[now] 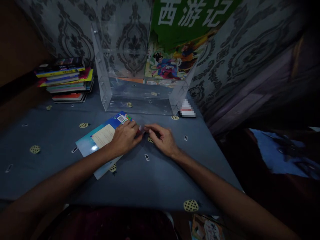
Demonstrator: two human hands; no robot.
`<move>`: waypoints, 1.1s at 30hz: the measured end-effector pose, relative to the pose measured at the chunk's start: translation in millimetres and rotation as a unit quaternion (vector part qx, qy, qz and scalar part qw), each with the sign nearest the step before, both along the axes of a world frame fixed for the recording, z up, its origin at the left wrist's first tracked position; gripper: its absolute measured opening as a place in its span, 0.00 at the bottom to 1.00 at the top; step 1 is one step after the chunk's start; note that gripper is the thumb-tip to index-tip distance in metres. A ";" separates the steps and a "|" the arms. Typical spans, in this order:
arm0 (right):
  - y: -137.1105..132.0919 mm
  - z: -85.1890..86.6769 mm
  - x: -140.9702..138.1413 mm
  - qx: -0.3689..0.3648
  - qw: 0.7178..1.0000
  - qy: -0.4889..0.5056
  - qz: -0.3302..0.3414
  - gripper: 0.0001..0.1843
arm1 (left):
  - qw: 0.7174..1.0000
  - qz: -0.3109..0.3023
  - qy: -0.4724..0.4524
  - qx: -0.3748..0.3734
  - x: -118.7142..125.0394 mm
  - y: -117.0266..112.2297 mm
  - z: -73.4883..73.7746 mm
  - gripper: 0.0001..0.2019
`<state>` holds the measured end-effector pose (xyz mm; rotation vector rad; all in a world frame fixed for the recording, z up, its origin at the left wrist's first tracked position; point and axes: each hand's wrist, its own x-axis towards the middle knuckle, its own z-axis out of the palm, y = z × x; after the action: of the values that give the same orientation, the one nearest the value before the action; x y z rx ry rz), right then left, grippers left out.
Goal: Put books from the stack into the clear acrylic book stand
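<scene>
A blue-covered book (100, 138) lies back cover up on the blue-grey tablecloth (140, 180), with a barcode near its far corner. My left hand (125, 137) rests on the book's right edge, fingers curled down over that edge. My right hand (162, 139) lies just to the right on the cloth, its fingers bent and reaching toward the same edge, fingertips nearly touching the left hand. Whether anything small sits between the fingertips I cannot make out.
A clear acrylic book stand (140, 76) stands at the back centre, holding a green picture book (185, 40) upright. A stack of several books (66, 80) sits at the back left. The table's right edge drops off into dark.
</scene>
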<state>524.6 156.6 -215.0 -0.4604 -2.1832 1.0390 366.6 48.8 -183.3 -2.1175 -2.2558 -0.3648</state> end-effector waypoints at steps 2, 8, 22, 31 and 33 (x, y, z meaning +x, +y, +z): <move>-0.6 0.1 1.6 0.049 0.999 -0.024 0.006 0.13 | 1.000 0.002 0.000 -0.003 0.9 -0.5 0.3 0.09; -2.5 -5.7 3.5 0.182 0.978 -0.098 0.022 0.09 | 1.000 -0.023 0.014 -0.006 -2.5 -1.5 1.9 0.13; 0.9 -14.2 -10.6 0.241 0.963 -0.101 0.069 0.19 | 0.992 0.067 0.033 -0.100 -62.4 -52.2 14.1 0.21; 19.8 -13.1 -48.3 0.219 0.961 -0.120 0.117 0.21 | 0.971 0.171 0.121 -0.114 -44.4 -59.8 12.4 0.22; 23.7 -15.0 -52.8 0.217 0.961 -0.120 0.121 0.21 | 0.973 0.168 0.119 -0.105 -47.6 -56.9 9.9 0.22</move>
<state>471.8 180.3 -230.0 -0.1221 -2.6440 0.6124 319.0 -8.1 -173.4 -1.6914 -2.5300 0.1377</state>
